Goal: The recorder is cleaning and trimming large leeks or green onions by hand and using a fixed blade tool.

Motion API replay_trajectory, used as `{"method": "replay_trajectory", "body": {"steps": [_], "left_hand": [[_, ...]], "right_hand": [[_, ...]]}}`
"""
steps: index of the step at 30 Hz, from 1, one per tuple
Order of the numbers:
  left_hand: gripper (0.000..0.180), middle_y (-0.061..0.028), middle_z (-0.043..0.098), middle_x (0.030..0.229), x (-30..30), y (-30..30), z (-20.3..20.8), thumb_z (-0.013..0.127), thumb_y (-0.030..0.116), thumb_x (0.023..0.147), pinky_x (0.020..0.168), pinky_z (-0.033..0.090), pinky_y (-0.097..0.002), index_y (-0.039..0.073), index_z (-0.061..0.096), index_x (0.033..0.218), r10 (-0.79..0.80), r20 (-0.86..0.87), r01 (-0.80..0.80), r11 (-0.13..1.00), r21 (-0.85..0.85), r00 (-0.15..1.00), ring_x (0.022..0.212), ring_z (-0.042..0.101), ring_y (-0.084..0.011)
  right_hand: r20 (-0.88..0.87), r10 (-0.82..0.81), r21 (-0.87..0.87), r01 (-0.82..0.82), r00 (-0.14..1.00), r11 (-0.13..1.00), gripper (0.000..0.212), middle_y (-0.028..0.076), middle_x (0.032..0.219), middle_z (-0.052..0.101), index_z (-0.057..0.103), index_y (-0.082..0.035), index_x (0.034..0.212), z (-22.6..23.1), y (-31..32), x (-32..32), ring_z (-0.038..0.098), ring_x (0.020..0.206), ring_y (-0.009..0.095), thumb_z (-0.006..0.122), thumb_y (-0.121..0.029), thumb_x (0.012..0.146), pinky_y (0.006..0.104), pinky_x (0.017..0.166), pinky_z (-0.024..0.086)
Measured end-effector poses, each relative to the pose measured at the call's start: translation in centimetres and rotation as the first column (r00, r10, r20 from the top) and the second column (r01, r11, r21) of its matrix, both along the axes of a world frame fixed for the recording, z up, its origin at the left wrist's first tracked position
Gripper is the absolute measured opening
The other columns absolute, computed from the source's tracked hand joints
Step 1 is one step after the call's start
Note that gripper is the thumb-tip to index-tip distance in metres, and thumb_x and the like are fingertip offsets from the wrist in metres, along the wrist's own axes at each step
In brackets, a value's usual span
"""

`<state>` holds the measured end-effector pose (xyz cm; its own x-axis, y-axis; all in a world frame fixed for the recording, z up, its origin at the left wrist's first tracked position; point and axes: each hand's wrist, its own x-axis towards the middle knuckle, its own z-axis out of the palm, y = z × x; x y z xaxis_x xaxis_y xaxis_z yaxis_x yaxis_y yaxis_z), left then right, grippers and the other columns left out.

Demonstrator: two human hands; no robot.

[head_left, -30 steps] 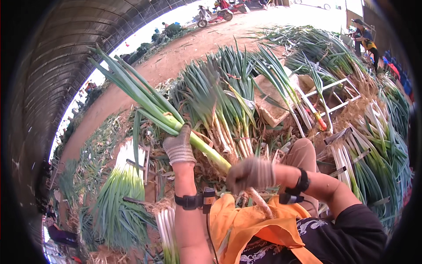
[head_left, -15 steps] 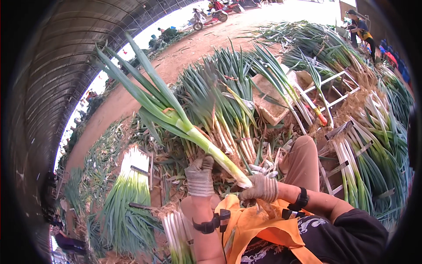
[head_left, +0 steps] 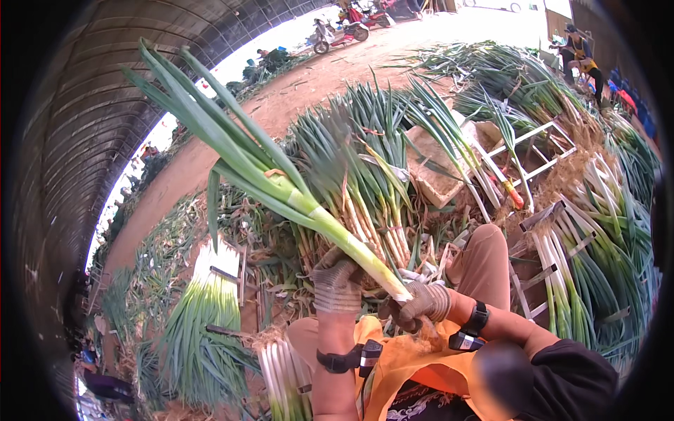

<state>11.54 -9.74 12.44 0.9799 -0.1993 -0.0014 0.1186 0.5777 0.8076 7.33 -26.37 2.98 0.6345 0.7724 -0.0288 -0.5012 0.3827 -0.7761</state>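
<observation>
A large green onion point(head_left: 337, 230) slants across the middle, its green leaves pointing up and left and its pale root end low and right. My right hand point(head_left: 423, 305), in a grey striped work glove, is closed around that root end, with brownish roots hanging below the fingers. My gloved left hand point(head_left: 337, 286) has its fingers curled against the underside of the stalk, a bit higher up. The stalk partly hides those fingertips. Beyond my hands, tied bundles of green onions point(head_left: 351, 168) stand upright.
Trimmed white-stemmed onions lie in a metal rack point(head_left: 223, 274) at left, more point(head_left: 281, 368) by my knee. At right are onion piles point(head_left: 562, 281) and a white metal frame point(head_left: 530, 151). A foam box point(head_left: 432, 172) stands behind. Far right, a person point(head_left: 579, 56) bends; scooters point(head_left: 340, 35) are parked.
The green onion and both hands have shifted slightly right and down. My left hand has come nearer the stalk, and its fingers now reach under it.
</observation>
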Motion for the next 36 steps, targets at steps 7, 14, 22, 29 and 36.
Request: {"method": "replay_trajectory", "body": {"steps": [7,14,22,29,36], "left_hand": [[0.022,-0.0096,0.063,0.081,-1.3,-1.1,1.8,0.057,0.006,0.084,0.070,0.050,-0.0261,-0.006,0.060,0.102,0.200,0.291,-0.338,0.746,0.574,0.936,0.072,0.060,-0.0132],[0.014,-0.0031,0.061,0.071,-0.3,-1.2,0.2,0.057,0.004,0.081,0.059,0.044,-0.0215,-0.006,0.063,0.088,0.210,0.236,-0.314,0.715,0.625,0.949,0.063,0.052,-0.0062],[0.008,-0.0051,0.064,0.071,4.3,0.7,-2.1,0.062,0.004,0.074,0.056,0.047,-0.0221,0.004,0.066,0.081,0.390,0.524,-0.644,0.311,0.699,0.757,0.062,0.057,-0.0100],[0.040,-0.0067,0.061,0.089,6.8,1.1,0.8,0.070,0.018,0.075,0.066,0.048,-0.0283,-0.001,0.054,0.106,-0.186,0.281,0.233,0.962,-0.143,0.941,0.069,0.057,-0.0139],[0.013,-0.0013,0.060,0.073,2.9,-1.0,-9.6,0.049,0.009,0.086,0.058,0.046,-0.0274,0.003,0.060,0.088,-0.495,0.523,-0.333,0.424,0.842,0.693,0.064,0.057,-0.0164]], "right_hand": [[-0.026,-0.013,0.029,0.014,1.000,0.999,0.048,0.008,0.056,0.052,0.053,0.009,0.098,0.4,-0.2,0.2,0.050,0.046,0.016,0.077,-0.018,0.067,0.0256,0.040,0.039],[-0.054,-0.014,0.003,0.014,0.998,1.000,0.049,0.007,0.056,0.051,0.054,0.008,0.101,0.7,-0.7,-0.4,0.049,0.047,0.015,0.077,-0.018,0.067,0.0239,0.040,0.037],[-0.140,0.138,0.174,-0.113,0.980,0.978,0.041,0.006,0.054,0.047,0.056,0.006,0.101,1.4,-0.6,-0.2,0.042,0.044,0.012,0.073,-0.012,0.068,0.0236,0.039,0.031],[-0.064,0.144,0.063,-0.140,0.988,0.988,0.043,0.003,0.055,0.045,0.047,0.011,0.106,1.5,-0.2,-0.4,0.042,0.045,0.009,0.063,-0.007,0.070,0.0231,0.039,0.032],[-0.114,-0.081,-0.029,0.078,0.990,0.997,0.035,0.004,0.060,0.051,0.054,0.008,0.100,1.0,-2.2,-0.4,0.046,0.048,0.010,0.065,-0.009,0.072,0.0232,0.041,0.036]]}}
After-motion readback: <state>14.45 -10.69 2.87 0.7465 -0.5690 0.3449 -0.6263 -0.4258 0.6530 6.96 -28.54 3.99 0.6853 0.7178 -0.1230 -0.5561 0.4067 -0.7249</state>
